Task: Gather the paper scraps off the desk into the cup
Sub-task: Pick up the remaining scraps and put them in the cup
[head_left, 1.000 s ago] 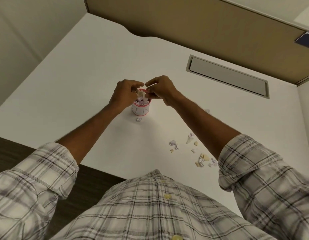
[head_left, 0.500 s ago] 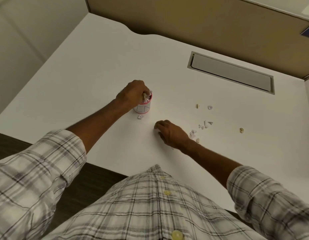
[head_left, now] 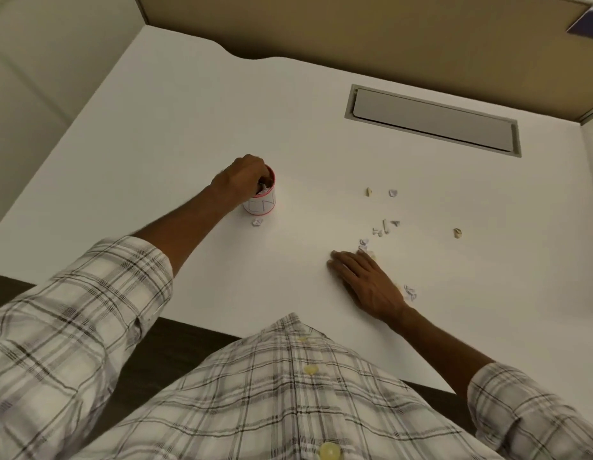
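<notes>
A small white cup [head_left: 262, 204] with a pink rim stands on the white desk [head_left: 175, 134], scraps showing inside. My left hand [head_left: 243, 176] is curled over the cup's top with its fingertips inside the rim. One scrap [head_left: 257, 222] lies just in front of the cup. My right hand [head_left: 365, 281] lies flat, palm down, on the desk at the near edge of a scatter of paper scraps [head_left: 383, 229]. Another scrap [head_left: 410, 292] sits beside that wrist, and a tan one [head_left: 457, 233] lies farther right. Anything under the palm is hidden.
A grey cable hatch [head_left: 433, 119] is set into the desk at the back right. A tan partition [head_left: 355, 31] runs behind the desk. The desk's front edge meets my plaid shirt [head_left: 288, 393].
My right hand left the cup, swung down to the right and flattened on the desk by the scraps. My left hand stayed at the cup, its fingers now dipped inside.
</notes>
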The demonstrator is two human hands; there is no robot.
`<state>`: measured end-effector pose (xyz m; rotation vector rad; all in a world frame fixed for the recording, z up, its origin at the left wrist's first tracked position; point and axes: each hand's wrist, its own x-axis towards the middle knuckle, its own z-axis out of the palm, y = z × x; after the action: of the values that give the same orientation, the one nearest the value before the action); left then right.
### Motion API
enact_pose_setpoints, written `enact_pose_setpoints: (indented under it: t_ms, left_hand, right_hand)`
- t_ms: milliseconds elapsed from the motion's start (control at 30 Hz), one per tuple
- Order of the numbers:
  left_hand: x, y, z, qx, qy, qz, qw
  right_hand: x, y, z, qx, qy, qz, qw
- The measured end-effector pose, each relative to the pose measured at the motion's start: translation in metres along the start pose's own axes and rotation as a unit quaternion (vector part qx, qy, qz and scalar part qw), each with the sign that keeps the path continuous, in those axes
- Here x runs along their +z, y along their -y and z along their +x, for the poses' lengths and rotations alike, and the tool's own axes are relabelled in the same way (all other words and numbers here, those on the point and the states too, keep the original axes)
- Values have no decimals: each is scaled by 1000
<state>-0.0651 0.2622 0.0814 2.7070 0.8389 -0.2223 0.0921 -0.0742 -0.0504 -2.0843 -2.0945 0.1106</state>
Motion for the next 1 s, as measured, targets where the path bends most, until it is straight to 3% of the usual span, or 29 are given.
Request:
enact_pose_setpoints:
  t_ms: [333, 833, 933, 1000]
  left_hand:
    - [-29, 2, 2, -2, 7, 12, 1000]
    - [-17, -3, -1, 5, 22, 44, 999]
    - [-28, 0, -8, 0, -31, -3, 1000]
    - [-30, 2, -20, 16, -118, -66, 991]
  right_hand:
    - [-2, -10, -13, 30, -44, -15, 998]
    - [-4, -15, -28, 88, -43, 5, 995]
    - [-3, -15, -27, 85, -49, 6, 995]
    - [-3, -17, -27, 87, -51, 7, 995]
